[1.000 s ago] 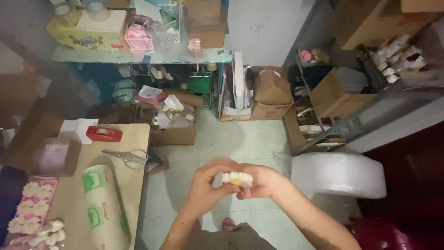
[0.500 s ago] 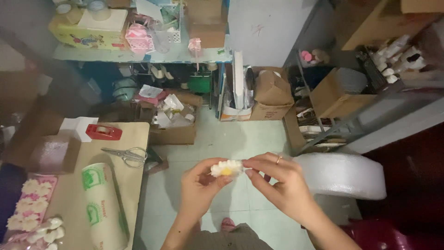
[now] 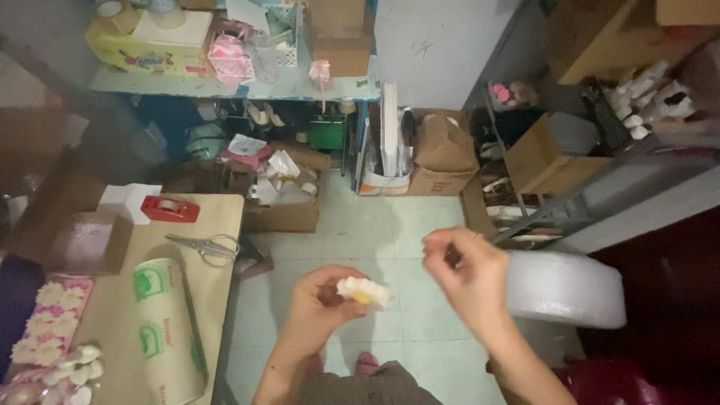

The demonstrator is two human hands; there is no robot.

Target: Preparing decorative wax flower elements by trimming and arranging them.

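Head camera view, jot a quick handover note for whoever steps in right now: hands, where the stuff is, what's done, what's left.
Left hand: pinches a small white flower with a yellow centre, above the floor.
Right hand: empty, fingers curled, apart from the flower on its right.
Table at left: scissors, red tape dispenser, printed roll, open box, and more white flowers on a pink sheet.
Foam roll lies on the floor at right.
Done: one flower in hand.
Left: cannot tell from this view.
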